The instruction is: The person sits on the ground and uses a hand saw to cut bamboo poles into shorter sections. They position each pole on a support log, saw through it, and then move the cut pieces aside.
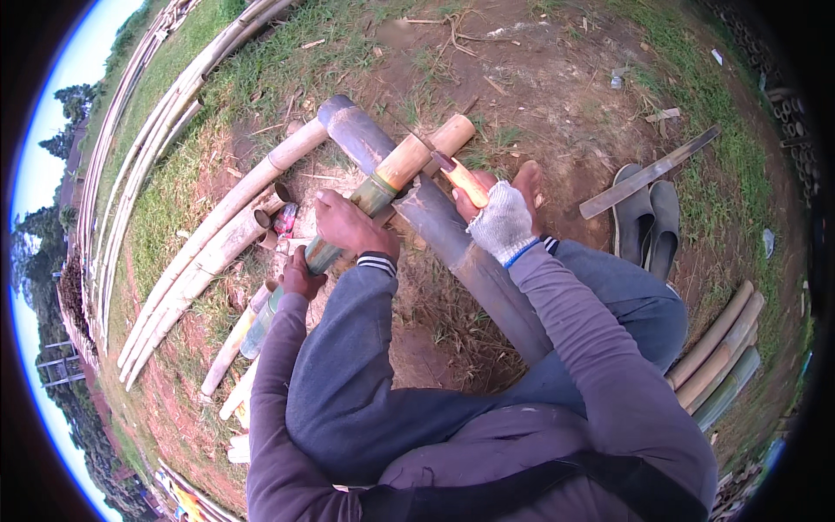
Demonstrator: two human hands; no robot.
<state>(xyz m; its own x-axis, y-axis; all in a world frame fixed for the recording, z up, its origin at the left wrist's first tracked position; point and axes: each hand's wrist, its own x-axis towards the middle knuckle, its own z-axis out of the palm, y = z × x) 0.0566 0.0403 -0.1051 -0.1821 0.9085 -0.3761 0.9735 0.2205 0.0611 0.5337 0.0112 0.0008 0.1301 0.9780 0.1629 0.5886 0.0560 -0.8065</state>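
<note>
A bamboo pole (376, 195), green with a scraped tan far end, lies aslant across a thicker grey bamboo pole (470, 252). My left hand (302, 277) is wrapped round its green lower part. Just beyond it, my bare left foot (350, 223) presses on the same pole. In a white knitted glove, my right hand (502, 219) grips a knife by its light wooden handle (470, 184). The thin dark blade points up and left over the pole's scraped part; whether it touches the bamboo I cannot tell. My right foot (527, 181) is beside the glove.
Cut bamboo poles (209, 248) lie to the left, with long poles (165, 122) behind them. A flat bamboo strip (648, 172) rests over dark slip-on shoes (633, 213) at right. Short bamboo pieces (718, 348) lie near my right knee. Chips and dry grass litter the ground.
</note>
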